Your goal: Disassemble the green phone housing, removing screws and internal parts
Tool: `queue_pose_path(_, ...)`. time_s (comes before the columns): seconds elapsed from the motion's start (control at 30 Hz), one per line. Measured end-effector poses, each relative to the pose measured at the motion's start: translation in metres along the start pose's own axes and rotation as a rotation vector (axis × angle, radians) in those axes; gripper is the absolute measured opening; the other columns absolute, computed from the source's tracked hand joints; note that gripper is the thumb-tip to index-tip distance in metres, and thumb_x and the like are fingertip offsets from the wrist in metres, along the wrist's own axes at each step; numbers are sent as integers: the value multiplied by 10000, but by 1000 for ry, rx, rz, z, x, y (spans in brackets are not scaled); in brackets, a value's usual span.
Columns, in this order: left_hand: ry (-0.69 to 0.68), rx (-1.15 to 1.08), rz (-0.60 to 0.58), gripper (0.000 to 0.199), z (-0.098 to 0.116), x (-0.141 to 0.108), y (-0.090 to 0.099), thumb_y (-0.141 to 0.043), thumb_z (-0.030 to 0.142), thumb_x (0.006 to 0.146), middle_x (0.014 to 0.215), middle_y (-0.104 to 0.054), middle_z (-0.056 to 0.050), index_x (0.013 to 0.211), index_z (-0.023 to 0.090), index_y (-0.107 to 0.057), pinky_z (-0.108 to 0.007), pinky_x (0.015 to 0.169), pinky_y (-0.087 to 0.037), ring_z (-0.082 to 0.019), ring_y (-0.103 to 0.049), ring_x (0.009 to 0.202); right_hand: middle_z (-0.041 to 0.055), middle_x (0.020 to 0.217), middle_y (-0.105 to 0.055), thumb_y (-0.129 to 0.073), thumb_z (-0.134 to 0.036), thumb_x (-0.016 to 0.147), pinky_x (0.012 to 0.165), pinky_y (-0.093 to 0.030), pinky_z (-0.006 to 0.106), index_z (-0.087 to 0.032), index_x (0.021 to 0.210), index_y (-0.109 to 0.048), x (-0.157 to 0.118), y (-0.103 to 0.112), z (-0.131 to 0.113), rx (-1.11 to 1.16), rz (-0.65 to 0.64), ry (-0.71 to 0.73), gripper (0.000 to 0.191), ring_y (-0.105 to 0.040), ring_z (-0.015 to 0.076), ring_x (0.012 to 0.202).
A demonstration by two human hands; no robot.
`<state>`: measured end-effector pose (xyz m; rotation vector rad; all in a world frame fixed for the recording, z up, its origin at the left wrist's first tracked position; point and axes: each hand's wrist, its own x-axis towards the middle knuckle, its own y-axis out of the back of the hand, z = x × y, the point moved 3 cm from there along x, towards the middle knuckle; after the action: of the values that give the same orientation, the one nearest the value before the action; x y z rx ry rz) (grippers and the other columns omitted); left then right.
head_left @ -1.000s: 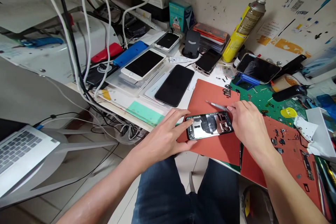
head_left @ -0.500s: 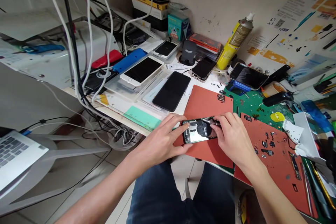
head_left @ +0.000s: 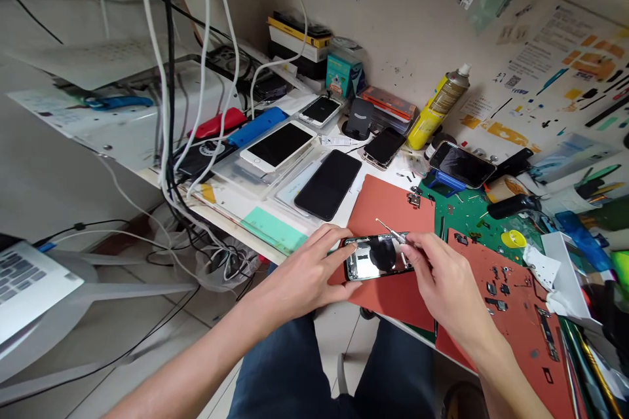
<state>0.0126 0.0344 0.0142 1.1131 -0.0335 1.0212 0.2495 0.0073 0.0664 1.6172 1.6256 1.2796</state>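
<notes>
Phone rear housing [head_left: 366,260], opened, a black disc and a pale panel showing inside, lying flat on the orange-red silicone mat [head_left: 388,206] at the bench's front edge; I log it from my remote view as item one. Left hand [head_left: 307,268]: spread, fingertips pressed on the housing's left end, pinning it down; right hand [head_left: 445,281]: thumb and forefinger pinching a slim metal precision screwdriver [head_left: 392,230] above the housing's right end (its tip is too fine for me to place exactly). Step in hand, as I judge it: fastener work inside the opened housing; the next move calls for seating the tip squarely while the left hand holds the housing steady. Nearby: a small metal bracket [head_left: 414,200] on the same mat; a green mat [head_left: 472,216] beyond it; a second orange-red mat [head_left: 511,353] to the right, small screws and parts [head_left: 496,294] laid out on it; a black phone [head_left: 328,184] and a white phone [head_left: 278,145] farther left; a yellow spray can [head_left: 439,108] by the wall.
</notes>
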Motion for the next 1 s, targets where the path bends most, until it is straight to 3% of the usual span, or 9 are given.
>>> queue_pose_path(0.17, 0, -3, 10, 384, -1, 0, 1, -776, 357, 989, 1344, -674, -177, 1315, 171, -694, -521, 1030, -648, -324, -667, 1250, 41, 880, -797, -698, -526, 1019, 593, -576, 297, -262, 1031, -841, -35, -6, -18, 491, 16, -351, 301, -721, 208, 720)
queue_pose_path(0.3, 8, -23, -15, 237, -1, 2, 2, -630, 210, 1060, 1309, -680, -159, 1278, 174, -716, -482, 1033, -644, -288, -665, 1238, 42, 818, -801, -777, -562, 941, 555, -591, 294, -279, 990, -885, -59, -27, -22, 642, 35, -530, 307, -702, 202, 646)
queue_pose_path(0.67, -4, 16, -43, 230, -1, 1, 1, -596, 199, 1078, 1313, -650, -163, 1276, 141, -698, -464, 1050, -626, -285, -626, 1247, 59, 921, -821, -796, -543, 919, 705, -669, 317, -297, 964, -893, -50, -29, -25, 573, 71, -494, 268, -769, 243, 806)
queue_pose_path(1.0, -11, -23, -40, 244, -5, 1, -2, -556, 131, 1081, 1302, -638, -149, 1285, 167, -686, -453, 1003, -639, -269, -623, 1215, 62, 863, -816, -804, -579, 899, 539, -587, 263, -275, 949, -896, -48, -33, -24, 577, 72, -531, 322, -709, 194, 673)
